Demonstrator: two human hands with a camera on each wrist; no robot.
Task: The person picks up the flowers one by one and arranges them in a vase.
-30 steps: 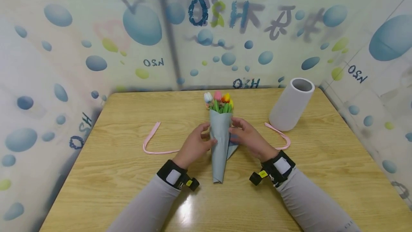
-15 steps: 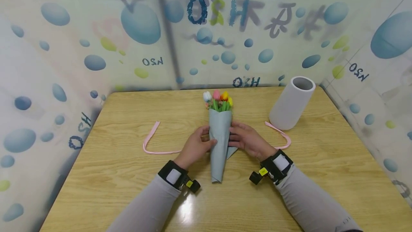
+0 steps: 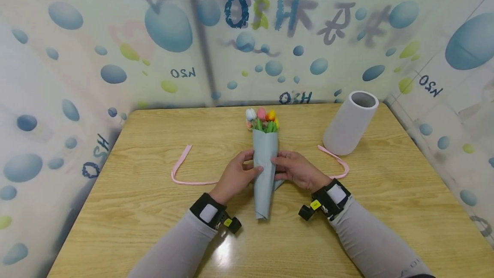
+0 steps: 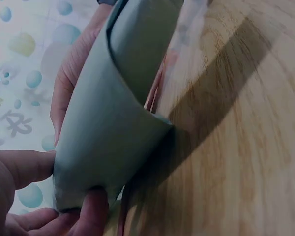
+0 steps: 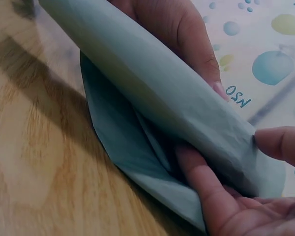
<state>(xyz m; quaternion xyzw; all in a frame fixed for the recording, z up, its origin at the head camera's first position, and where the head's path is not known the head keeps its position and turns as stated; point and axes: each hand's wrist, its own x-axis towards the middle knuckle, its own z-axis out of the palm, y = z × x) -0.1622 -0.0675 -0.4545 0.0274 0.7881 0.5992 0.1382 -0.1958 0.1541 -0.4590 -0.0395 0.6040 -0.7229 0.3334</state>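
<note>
A small bouquet of tulips [image 3: 261,115] in white, pink, orange and yellow stands out of a rolled pale blue-green wrapping paper [image 3: 264,183] in the head view. My left hand [image 3: 236,176] holds the roll from the left, thumb on its front and fingers round the side. From the right, my right hand [image 3: 299,171] pinches the roll, thumb on its front and fingers behind. A loose flap [image 5: 132,142] of the paper spreads below the roll in the right wrist view. The pink ribbon [image 3: 193,183] lies across the table, its middle hidden by the bouquet and hands.
A white vase [image 3: 347,130] stands at the table's right rear, close to the ribbon's right end [image 3: 339,164]. The wooden table [image 3: 127,209] meets a wall [image 3: 154,85] patterned with blue and green drops at the back.
My right thumb has come onto the front of the roll. The flap on the right shows less than before. The bouquet has shifted very slightly, and the vase and ribbon stay put.
</note>
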